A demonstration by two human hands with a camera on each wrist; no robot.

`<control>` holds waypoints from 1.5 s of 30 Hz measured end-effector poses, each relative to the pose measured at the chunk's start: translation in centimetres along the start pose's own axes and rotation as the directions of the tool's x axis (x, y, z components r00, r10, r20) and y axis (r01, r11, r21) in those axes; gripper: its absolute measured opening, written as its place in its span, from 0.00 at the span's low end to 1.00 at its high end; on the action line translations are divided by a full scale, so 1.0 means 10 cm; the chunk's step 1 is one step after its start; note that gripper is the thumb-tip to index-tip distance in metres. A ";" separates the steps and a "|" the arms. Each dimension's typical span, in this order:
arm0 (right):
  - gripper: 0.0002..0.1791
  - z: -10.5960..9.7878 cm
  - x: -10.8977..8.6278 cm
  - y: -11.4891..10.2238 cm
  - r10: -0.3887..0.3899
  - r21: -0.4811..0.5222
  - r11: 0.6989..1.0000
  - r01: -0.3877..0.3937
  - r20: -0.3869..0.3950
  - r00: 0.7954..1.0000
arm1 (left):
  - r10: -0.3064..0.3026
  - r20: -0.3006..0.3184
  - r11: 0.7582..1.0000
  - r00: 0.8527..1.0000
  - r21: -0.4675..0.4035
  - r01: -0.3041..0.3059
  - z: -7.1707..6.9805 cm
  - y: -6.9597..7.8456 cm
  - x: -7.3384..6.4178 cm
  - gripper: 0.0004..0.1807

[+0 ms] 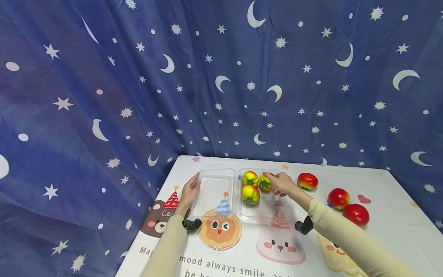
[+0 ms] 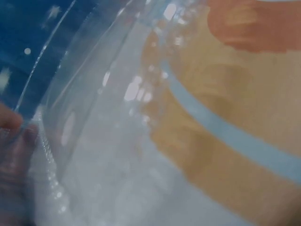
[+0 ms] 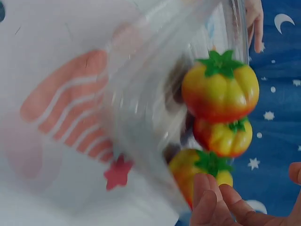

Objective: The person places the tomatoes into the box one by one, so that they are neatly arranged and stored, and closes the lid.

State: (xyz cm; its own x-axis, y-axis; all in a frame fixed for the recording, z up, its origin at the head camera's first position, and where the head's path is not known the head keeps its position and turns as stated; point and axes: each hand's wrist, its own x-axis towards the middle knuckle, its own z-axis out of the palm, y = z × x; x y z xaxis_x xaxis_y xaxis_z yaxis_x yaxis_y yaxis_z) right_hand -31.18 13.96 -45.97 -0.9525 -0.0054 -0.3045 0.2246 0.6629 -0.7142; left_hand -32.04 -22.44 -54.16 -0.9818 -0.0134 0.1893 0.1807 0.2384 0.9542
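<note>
A clear plastic clamshell box lies unfolded, its empty-looking half point(image 1: 212, 196) at left and the other half point(image 1: 250, 218) at right. My left hand point(image 1: 190, 191) holds the left half's outer edge; in the left wrist view its fingertips point(image 2: 9, 120) are at the plastic rim. Three yellow-and-red tomatoes with green star-shaped tops sit in the right half: one at the back point(image 1: 249, 178), one in front point(image 1: 250, 194), and one at right point(image 1: 265, 182). My right hand point(image 1: 285, 184) is at the right tomato, fingers and thumb apart; in the right wrist view, the fingers point(image 3: 207, 202) partly cover it.
Three redder tomatoes lie on the table to the right of the box: one at the back point(image 1: 307, 181), one in the middle point(image 1: 338, 198) and one in front point(image 1: 356, 214). A printed cloth point(image 1: 221, 265) covers the table. Behind it hangs a blue star-and-moon curtain point(image 1: 238, 96).
</note>
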 end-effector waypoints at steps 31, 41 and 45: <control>0.44 -1.55 -0.45 1.32 0.044 -0.192 0.976 -0.099 -0.273 0.961 | -0.031 -0.027 0.998 0.999 0.047 0.033 0.05 -0.32 0.12 0.27; 0.38 -1.61 -0.57 1.57 0.062 -0.158 0.981 -0.111 -0.288 0.956 | -0.037 -0.022 0.998 0.999 0.040 0.038 0.08 -0.34 0.11 0.27; 0.36 -1.64 -0.59 1.68 0.053 -0.161 0.982 -0.099 -0.265 0.963 | -0.044 -0.023 0.998 0.999 0.037 0.045 0.10 -0.35 0.12 0.27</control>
State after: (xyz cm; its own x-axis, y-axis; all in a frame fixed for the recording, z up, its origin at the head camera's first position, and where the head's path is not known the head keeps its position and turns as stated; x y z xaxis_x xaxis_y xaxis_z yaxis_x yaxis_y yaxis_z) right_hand -25.19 37.35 -45.85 -0.9596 0.2284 -0.1645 0.2815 0.7723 -0.5695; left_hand -33.88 -22.36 -57.50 -0.9872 -0.0462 0.1526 0.1344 0.2732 0.9525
